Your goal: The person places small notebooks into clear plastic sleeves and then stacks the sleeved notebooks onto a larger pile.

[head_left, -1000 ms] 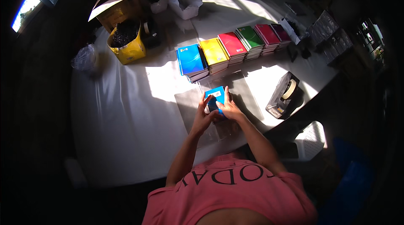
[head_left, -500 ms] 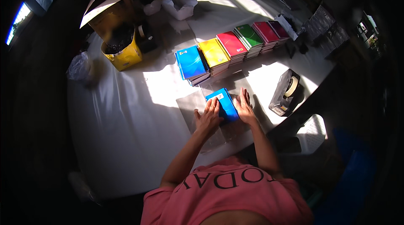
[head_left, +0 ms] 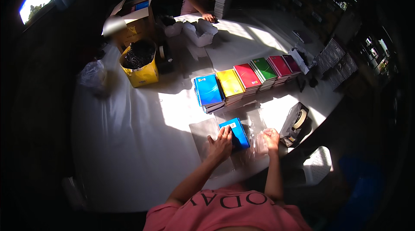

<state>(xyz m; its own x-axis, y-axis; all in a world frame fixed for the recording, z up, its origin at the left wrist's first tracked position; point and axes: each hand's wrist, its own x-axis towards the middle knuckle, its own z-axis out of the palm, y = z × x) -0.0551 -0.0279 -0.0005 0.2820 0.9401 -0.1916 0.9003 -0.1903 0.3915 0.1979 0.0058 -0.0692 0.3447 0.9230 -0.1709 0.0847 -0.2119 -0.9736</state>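
A small blue spiral notebook lies on a clear plastic sheet near the table's front edge. My left hand rests on the notebook's left part, fingers stretched out by its white label. To the right, my right hand is closed in a pinch on the plastic, which rises in creases beside the notebook. Beyond them runs a row of notebook stacks: blue, yellow, red, green, another red and a dark purple one.
A black tape dispenser stands right of my right hand. At the far left are a yellow container, an open cardboard box and a plastic bag. Another person's hand rests at the far edge beside a tall stack.
My right hand has left the notebook's right edge, moved right and pinched the plastic, lifting it. My left hand stays on the notebook. The view has shifted, so the table sits lower.
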